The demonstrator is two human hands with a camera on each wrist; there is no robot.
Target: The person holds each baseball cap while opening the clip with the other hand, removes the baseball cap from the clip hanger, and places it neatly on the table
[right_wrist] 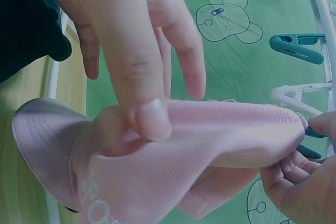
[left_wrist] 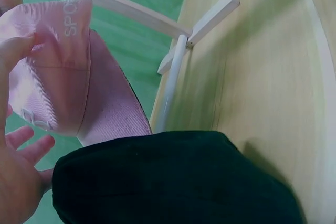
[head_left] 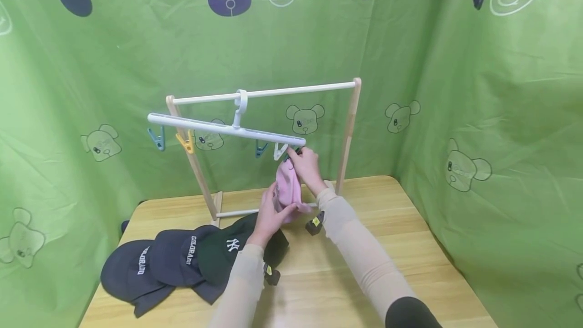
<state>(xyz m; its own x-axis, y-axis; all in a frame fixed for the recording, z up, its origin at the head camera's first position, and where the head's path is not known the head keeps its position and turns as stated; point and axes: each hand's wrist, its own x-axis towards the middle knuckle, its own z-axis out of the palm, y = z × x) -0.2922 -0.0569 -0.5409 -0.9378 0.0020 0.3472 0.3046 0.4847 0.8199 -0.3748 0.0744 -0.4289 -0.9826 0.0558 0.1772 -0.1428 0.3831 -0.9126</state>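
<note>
A pink baseball cap point(head_left: 288, 183) hangs below the right end of a white clip hanger point(head_left: 200, 125), its brim turned downward. My right hand point(head_left: 307, 166) pinches a dark green clip point(right_wrist: 311, 150) at that end, against the cap's edge. My left hand point(head_left: 269, 216) holds the cap lower down. Its thumb presses a dent into the pink fabric, and other fingers spread loosely behind. Whether the clip's jaws grip the fabric is hidden by my right fingers. Next to it on the hanger are a white clip point(head_left: 280, 151) and a teal clip point(head_left: 260, 149).
The hanger hooks over the top bar point(head_left: 296, 89) of a wooden rack and tilts down to the right. Blue point(head_left: 157, 138) and yellow point(head_left: 185, 141) clips dangle at left. Two navy caps point(head_left: 129, 270) and a dark green cap point(head_left: 223, 254) overlap on the table point(head_left: 364, 267).
</note>
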